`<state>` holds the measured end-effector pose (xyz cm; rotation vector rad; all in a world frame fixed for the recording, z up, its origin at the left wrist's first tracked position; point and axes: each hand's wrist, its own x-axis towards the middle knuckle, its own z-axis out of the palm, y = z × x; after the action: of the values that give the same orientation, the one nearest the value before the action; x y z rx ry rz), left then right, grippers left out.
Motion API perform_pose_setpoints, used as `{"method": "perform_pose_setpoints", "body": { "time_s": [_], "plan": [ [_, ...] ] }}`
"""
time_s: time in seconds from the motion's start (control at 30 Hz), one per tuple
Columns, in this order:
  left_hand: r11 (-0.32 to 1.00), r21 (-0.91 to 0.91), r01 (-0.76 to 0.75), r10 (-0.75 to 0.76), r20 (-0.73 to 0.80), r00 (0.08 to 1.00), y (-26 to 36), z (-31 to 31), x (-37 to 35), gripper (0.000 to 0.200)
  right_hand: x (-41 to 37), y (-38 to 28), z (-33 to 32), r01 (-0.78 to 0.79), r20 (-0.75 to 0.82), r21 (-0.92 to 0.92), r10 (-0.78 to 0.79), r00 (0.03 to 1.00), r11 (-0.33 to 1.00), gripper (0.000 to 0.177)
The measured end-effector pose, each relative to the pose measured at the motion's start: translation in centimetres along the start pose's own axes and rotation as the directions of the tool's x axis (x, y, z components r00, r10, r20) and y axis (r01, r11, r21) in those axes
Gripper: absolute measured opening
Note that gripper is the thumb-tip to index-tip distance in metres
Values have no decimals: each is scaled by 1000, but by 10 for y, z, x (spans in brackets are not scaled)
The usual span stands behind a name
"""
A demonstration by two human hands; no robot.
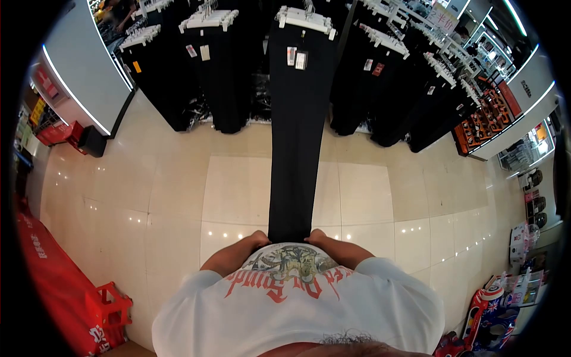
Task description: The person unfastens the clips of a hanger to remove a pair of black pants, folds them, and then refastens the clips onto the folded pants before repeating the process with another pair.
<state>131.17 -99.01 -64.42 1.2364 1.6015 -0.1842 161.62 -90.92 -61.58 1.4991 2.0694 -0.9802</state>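
Both the left hand [259, 238] and right hand [316, 236] hold black trousers [295, 149] in their fingers [267, 241].

We see plain black on the long trousers [294, 137] and white on their hanger [306, 22], over glossy beige floor tiles [178, 184]. Our T-shirt [297, 324] is white, with red gothic-style lettering [285, 288] under a print [297, 260] in muted greens and greys. To the left we have a bright red cloth [50, 279] with white characters and a red stool [110, 303]; to the right, red, white and blue Union Jack patterning [493, 306].
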Motion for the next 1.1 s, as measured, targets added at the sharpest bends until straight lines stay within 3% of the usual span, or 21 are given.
{"method": "perform_pose_setpoints", "body": {
  "time_s": [0.1,0.13,0.33,0.43,0.5,0.57,0.6,0.63,0.7,0.77,0.87,0.93,1.03,1.1],
  "plan": [
    [999,-17,-40,40,-20,999,-10,6,11,52,3,4,3,9,-16,-7,-9,1000,1000,62],
    [999,-44,7,-9,-32,999,1,-3,-3,52,11,11,11,48,-20,-37,-48,999,998,63],
    [969,-236,70,-77,-23,997,10,-10,-28,43,-8,-5,-8,-44,-8,28,44,999,999,62],
    [974,-226,-2,-13,-69,998,2,-10,-17,43,-11,-9,-13,57,-102,-83,-66,993,995,61],
    [962,-272,-36,32,-19,999,-2,-3,-22,40,-8,-8,-13,27,-7,-46,-27,1000,999,61],
    [836,-527,155,-91,147,985,14,-12,-46,35,-22,-7,6,71,-38,-87,-75,996,994,59],
    [913,-404,60,-59,15,998,11,-13,-33,31,-5,-9,-15,101,-97,-120,-113,989,988,58],
    [883,-465,60,-60,15,998,18,-16,-44,30,-4,-9,-15,116,-130,-134,-134,982,984,57],
    [875,-467,128,-101,83,991,26,-24,-48,31,-1,-8,-17,97,-115,-64,-104,988,993,53],
    [826,-555,99,-61,87,994,23,-27,-41,33,7,-9,-21,80,-93,7,-79,993,997,49],
    [781,-616,105,-60,94,994,30,-45,-49,35,18,-20,-40,-86,109,207,64,992,974,47],
    [792,-601,109,-69,90,994,22,-53,-27,35,25,-29,-56,-132,157,295,88,984,946,46],
    [650,-736,189,-199,75,977,24,-71,-3,27,55,-30,-68,-177,232,364,95,968,915,44],
    [627,-756,185,-189,82,978,31,-99,9,26,88,-15,-63,-194,233,533,78,969,823,45]
  ]
}}
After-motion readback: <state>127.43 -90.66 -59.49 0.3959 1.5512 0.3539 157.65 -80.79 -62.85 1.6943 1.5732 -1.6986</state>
